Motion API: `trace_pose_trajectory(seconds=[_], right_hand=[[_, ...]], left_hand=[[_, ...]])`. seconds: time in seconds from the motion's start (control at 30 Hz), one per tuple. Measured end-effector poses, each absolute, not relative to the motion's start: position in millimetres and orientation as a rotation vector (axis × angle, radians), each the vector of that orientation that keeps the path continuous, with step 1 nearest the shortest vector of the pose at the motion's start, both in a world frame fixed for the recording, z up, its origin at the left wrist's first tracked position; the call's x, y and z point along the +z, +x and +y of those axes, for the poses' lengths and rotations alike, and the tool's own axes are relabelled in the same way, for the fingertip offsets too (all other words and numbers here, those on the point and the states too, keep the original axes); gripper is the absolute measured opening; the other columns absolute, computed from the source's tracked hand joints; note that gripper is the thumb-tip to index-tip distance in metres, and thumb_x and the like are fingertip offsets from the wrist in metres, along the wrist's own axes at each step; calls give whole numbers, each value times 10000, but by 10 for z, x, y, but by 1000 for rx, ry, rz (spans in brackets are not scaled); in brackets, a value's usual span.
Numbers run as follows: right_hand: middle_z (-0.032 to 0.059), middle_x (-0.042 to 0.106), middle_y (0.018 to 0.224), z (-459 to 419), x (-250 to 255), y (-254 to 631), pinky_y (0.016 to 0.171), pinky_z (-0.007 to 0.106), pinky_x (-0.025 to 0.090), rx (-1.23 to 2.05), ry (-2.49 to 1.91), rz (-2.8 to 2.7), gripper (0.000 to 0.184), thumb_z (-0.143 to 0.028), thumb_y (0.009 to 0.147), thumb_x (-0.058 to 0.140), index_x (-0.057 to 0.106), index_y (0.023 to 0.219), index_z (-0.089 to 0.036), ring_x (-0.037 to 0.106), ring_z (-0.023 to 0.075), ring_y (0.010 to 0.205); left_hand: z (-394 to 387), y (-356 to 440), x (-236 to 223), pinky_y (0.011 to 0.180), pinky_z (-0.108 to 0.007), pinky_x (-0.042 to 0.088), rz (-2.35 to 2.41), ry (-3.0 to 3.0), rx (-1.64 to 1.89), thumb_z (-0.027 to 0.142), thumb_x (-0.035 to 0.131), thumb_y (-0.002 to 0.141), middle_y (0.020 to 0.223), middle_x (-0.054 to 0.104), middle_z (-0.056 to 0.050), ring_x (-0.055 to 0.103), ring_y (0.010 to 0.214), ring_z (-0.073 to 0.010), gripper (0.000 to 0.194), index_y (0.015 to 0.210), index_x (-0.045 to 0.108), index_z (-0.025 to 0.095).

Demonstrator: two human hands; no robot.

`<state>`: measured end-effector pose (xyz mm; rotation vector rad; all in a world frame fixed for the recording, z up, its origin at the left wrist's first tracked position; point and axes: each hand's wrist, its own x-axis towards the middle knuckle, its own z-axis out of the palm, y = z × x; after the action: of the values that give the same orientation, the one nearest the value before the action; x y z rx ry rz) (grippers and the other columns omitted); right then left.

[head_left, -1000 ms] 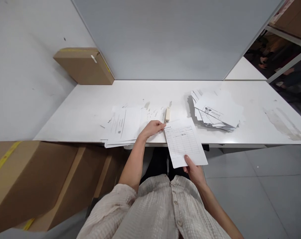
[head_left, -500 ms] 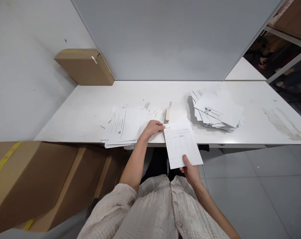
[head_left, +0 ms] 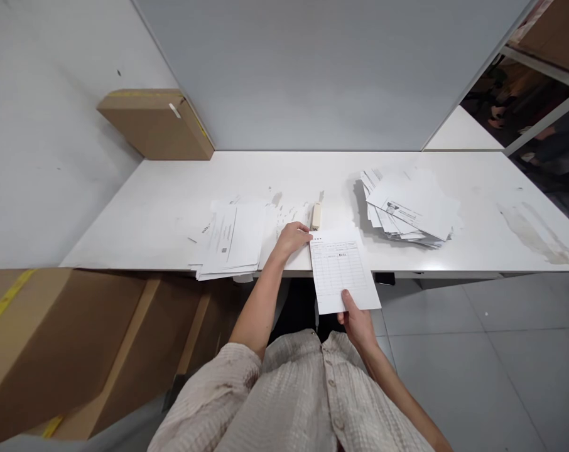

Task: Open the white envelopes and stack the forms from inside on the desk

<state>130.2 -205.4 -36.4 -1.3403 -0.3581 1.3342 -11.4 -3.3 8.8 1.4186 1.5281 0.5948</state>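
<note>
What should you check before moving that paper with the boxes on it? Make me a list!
1. Right hand pinches the form sheet at its near edge: ok.
2. Left hand touches the sheet's top left corner: ok.
3. Sheet's far part rests on the table, near part hangs over the edge: ok.
4. Stapler lies apart, just beyond the sheet: ok.
5. Left paper pile and right paper pile sit clear of the sheet: ok.
6. More pages under the sheet: cannot tell.
</note>
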Motion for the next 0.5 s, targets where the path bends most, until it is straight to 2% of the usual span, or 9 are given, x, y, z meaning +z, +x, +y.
trace_pose_trajectory(seconds=[0.17,0.3,0.4,0.5], right_hand=[[-56,536,534,-1981,-319,1249,343,193,343,1310,-1321,-328,376,-460,724,678,578,937,-167,412,61,374],[-48,576,622,-1926,-312,1217,346,194,374,1299,-1282,-290,427,-431,726,683,551,1050,-185,443,61,389],[-52,568,622,-1895,-311,1203,339,193,368,1270,-1276,-272,417,-423,728,682,547,1042,-185,443,60,384],[-46,571,637,-1875,-290,1196,337,196,363,1263,-1289,-288,397,-425,730,678,547,1017,-184,436,59,388]], left_hand=[[12,-68,75,691,-281,444,1551,1533,598,226,671,637,774,673,-34,612,737,-174,196,817,600,190],[17,-65,94,688,-273,431,1564,1557,597,278,657,680,779,663,-22,606,715,-166,228,882,579,206],[-6,-79,88,677,-264,419,1567,1552,633,303,647,704,762,654,-14,595,699,-160,271,948,578,207],[-62,-97,78,692,-254,410,1544,1586,679,253,604,741,762,648,-1,581,717,-155,333,1071,576,221]])
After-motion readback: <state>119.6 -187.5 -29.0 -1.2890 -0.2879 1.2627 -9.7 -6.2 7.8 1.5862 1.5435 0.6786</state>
